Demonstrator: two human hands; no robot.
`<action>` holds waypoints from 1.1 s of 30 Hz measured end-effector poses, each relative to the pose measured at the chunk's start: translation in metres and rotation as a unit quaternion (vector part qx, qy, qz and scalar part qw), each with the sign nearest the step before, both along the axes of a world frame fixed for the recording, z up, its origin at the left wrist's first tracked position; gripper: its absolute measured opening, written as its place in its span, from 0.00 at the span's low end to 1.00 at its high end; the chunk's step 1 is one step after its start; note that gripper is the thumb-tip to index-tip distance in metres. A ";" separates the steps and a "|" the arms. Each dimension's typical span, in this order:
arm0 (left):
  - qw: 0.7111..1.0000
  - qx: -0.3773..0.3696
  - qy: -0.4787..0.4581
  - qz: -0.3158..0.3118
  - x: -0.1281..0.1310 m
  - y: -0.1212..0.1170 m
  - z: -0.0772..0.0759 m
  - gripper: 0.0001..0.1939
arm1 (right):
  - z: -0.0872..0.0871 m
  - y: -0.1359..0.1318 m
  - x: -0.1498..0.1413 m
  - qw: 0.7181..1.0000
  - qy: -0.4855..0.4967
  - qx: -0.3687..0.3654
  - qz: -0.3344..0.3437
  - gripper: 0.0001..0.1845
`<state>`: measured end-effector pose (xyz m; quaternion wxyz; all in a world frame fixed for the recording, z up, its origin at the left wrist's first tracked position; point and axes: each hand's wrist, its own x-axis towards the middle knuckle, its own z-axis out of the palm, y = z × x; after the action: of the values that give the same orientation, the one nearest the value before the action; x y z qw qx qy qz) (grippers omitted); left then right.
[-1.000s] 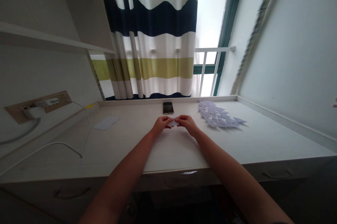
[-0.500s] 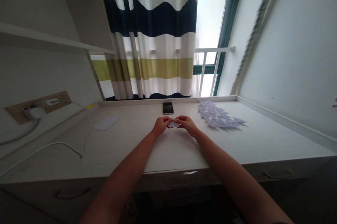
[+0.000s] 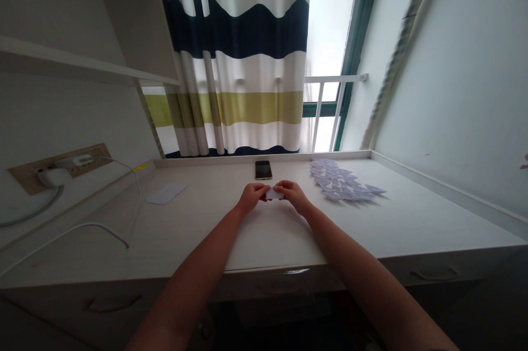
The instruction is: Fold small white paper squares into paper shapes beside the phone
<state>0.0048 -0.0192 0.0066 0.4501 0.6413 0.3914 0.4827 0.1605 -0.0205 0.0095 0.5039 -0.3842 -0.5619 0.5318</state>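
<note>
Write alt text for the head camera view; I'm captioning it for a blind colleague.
Two bare hands, left and right, hold a small white paper piece over a pale desk. A phone lies just beyond; folded paper pieces cluster to the right.

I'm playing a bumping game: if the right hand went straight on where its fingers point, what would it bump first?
Past the small white paper it holds, probably the left hand, on the paper's other side. The right hand points that way, but depth is unclear.
</note>
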 end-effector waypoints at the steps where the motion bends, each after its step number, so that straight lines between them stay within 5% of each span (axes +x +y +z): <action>1: 1.000 0.004 0.000 0.003 0.000 0.000 0.000 0.14 | 0.000 0.000 0.000 1.000 -0.001 -0.005 -0.001 0.10; 18: 0.998 0.008 0.045 0.040 -0.003 0.004 -0.003 0.10 | 0.002 0.000 0.004 0.999 -0.009 -0.011 -0.030 0.09; 26: 0.975 0.163 0.140 0.059 0.004 -0.002 -0.004 0.09 | -0.001 0.002 0.003 0.999 -0.020 0.013 -0.030 0.08; 33: 0.976 0.162 0.142 0.035 0.002 -0.002 -0.005 0.12 | 0.004 -0.004 0.001 1.000 0.014 -0.016 0.003 0.11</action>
<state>0.0072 -0.0212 0.0012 0.2628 0.7534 0.3900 0.4595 0.1618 -0.0245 0.0133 0.5039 -0.3828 -0.5476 0.5474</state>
